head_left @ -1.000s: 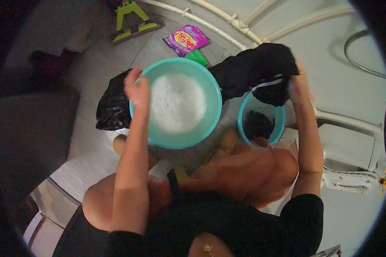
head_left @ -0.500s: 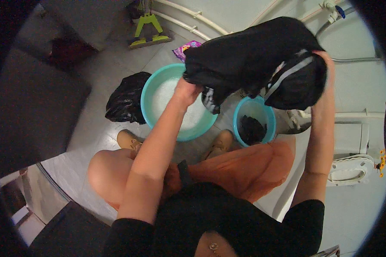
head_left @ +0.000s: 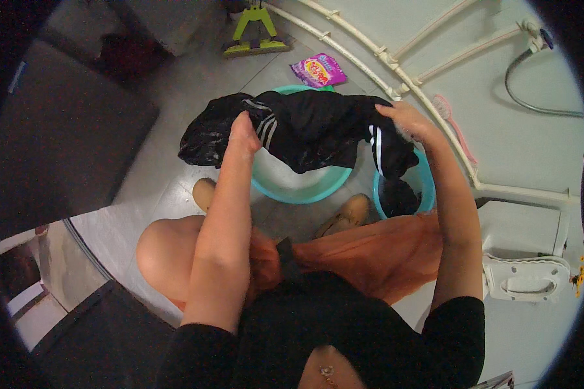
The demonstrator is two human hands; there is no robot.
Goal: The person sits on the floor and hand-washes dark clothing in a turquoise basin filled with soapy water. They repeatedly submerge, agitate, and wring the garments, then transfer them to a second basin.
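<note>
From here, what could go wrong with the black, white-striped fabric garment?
The black, white-striped fabric garment might sag or drop into the wide round teal basin below if the left hand or right hand slips. Its right end appears over the small round blue bucket and could dip in. Swinging fabric might also knock the purple plastic packet beyond the basin.

Looks like a home bathroom, judging by a white toilet (head_left: pixel 525 267), pale pipes (head_left: pixel 525 190) along the wall (head_left: pixel 532 149), a tap (head_left: pixel 538 40) with a hose (head_left: pixel 551 112), a green mop (head_left: pixel 256 47) and grey floor tiles (head_left: pixel 201 71).
</note>
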